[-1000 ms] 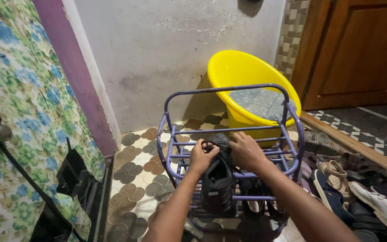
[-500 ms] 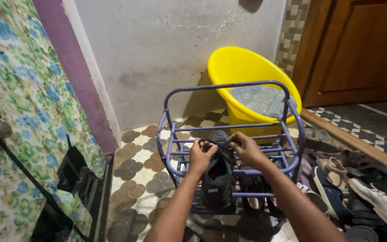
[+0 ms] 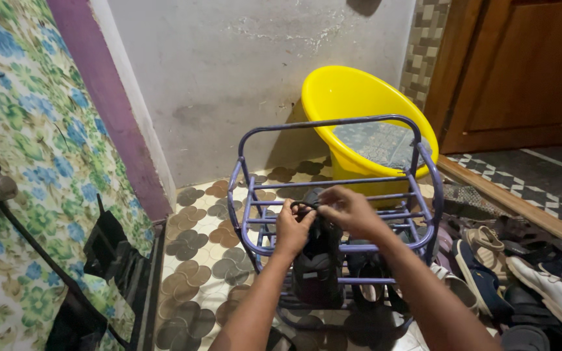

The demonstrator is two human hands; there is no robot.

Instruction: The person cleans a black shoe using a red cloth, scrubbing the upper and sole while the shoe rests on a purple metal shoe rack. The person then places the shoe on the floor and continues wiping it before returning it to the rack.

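Observation:
A purple metal shoe rack [image 3: 248, 247] stands on the patterned floor. A black shoe [image 3: 315, 268] rests upright on its upper bars, toe down toward me. My left hand [image 3: 293, 229] pinches the shoe's black strap at its top left. Over the shoe's top opening, my right hand [image 3: 348, 209] grips the same strap from the right. Both hands touch the shoe, and its heel end is hidden beneath them.
A yellow plastic tub [image 3: 349, 110] leans behind the rack against the grey wall [image 3: 242, 71]. A pile of shoes and sandals [image 3: 521, 279] lies at the right by a wooden door [image 3: 521, 71]. A floral curtain [image 3: 21, 162] hangs at left.
My right hand has slid left over the shoe's top, closer to my left hand. The shoe has stayed on the rack.

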